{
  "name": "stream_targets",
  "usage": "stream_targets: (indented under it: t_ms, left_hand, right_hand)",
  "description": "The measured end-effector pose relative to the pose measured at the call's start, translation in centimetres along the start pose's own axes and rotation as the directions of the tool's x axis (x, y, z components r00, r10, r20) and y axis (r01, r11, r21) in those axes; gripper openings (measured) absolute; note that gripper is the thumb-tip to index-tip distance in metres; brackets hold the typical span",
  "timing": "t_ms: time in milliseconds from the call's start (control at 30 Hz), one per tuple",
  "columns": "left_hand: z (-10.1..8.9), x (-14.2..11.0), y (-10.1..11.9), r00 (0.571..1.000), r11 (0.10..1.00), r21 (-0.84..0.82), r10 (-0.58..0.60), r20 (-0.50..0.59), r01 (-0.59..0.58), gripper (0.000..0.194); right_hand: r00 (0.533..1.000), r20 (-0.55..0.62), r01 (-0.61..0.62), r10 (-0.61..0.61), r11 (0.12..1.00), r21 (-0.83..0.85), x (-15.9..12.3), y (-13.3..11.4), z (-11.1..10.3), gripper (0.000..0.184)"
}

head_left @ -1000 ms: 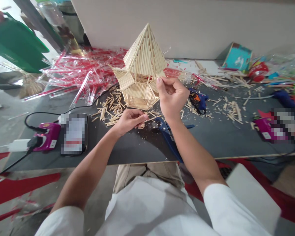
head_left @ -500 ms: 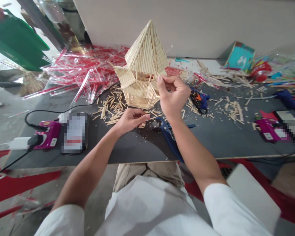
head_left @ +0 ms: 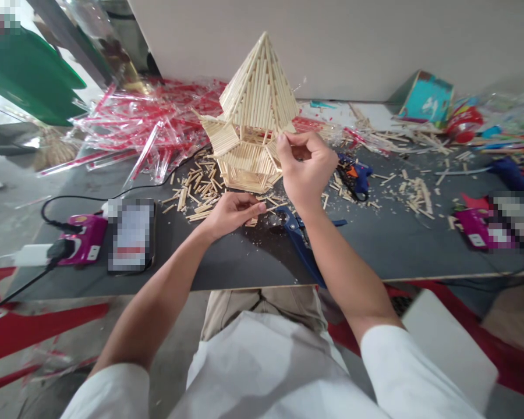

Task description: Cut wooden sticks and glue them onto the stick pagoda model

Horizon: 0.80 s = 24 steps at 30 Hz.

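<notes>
A model pavilion (head_left: pixel 262 87) built of thin wooden sticks stands at the middle of the table, with a pointed roof over a flared lower tier. My right hand (head_left: pixel 312 169) is closed in a pinch at the right side of that lower tier. Whatever lies between its fingertips is too small or hidden to make out. Below the model's front, my left hand (head_left: pixel 233 215) is closed, and a thin wooden stick (head_left: pixel 276 207) pokes out past its thumb. A blue-handled cutter (head_left: pixel 300 241) lies on the table, partly under my right forearm.
Cut stick pieces (head_left: pixel 196 186) litter the dark table (head_left: pixel 244 267). Red-and-clear plastic wrappers (head_left: pixel 152 128) pile up at back left. A phone (head_left: pixel 131 235) and a purple power socket (head_left: pixel 85 238) sit left. A blue glue gun (head_left: pixel 358 174) lies right of the model.
Both hands keep nearly the same pose. The whole view has shifted very slightly; nothing has visibly been picked up or let go.
</notes>
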<state>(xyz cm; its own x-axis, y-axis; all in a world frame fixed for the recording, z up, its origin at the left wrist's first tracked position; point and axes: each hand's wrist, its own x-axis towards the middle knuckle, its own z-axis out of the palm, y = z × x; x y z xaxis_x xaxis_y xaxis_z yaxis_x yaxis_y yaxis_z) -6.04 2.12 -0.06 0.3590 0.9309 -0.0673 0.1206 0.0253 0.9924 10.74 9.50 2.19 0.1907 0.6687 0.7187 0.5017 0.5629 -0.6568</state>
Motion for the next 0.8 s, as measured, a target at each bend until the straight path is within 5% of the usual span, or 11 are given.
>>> stream_targets:
  t_ms: [800]
  left_hand:
    - [0.00, -0.10, 0.05, 1.000, 0.999, 0.030, -0.020, 0.024, 0.019, 0.047]
  right_hand:
    - [0.994, 0.066, 0.089, -0.084, 0.992, -0.091, 0.45, 0.36, -0.60, 0.033]
